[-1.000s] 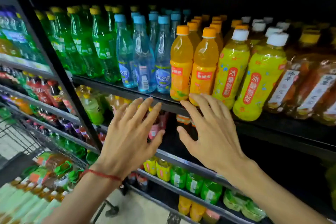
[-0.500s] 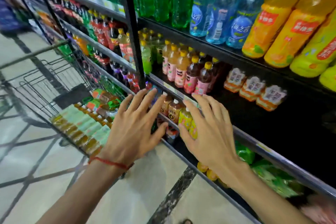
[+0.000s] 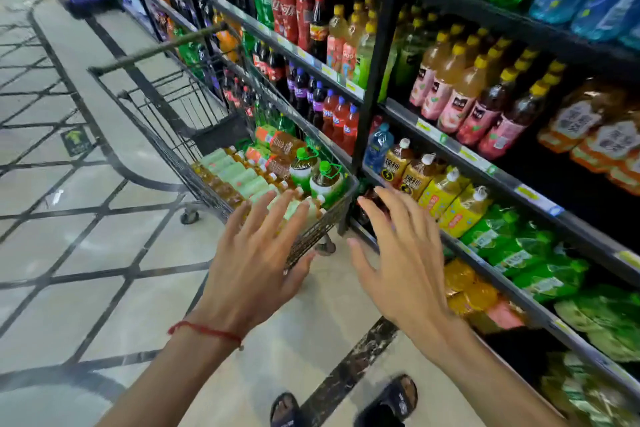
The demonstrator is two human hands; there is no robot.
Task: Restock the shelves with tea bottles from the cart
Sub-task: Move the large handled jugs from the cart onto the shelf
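Note:
A wire shopping cart (image 3: pixel 145 107) stands in the aisle against the shelving. Inside lie several tea bottles with pale green labels (image 3: pixel 239 177), and two green-capped bottles (image 3: pixel 323 180) stand upright at its near end. My left hand (image 3: pixel 256 263) hovers over the cart's near corner with fingers spread, holding nothing. My right hand (image 3: pixel 405 253) is spread too, in front of the cart's corner and the lower shelf edge, empty. The shelves (image 3: pixel 478 156) on the right carry rows of drink bottles.
A black upright post (image 3: pixel 377 55) divides the shelving beside the cart. A dark gap (image 3: pixel 554 191) shows behind yellow tea bottles (image 3: pixel 460 208) on a lower shelf. Tiled floor (image 3: pixel 86 253) stretches left of the cart. My sandalled feet (image 3: pixel 388 399) are at the bottom.
The view has swung down and left from the upper shelves to the cart. Both hands, still spread and empty, now hover at the cart's near end.

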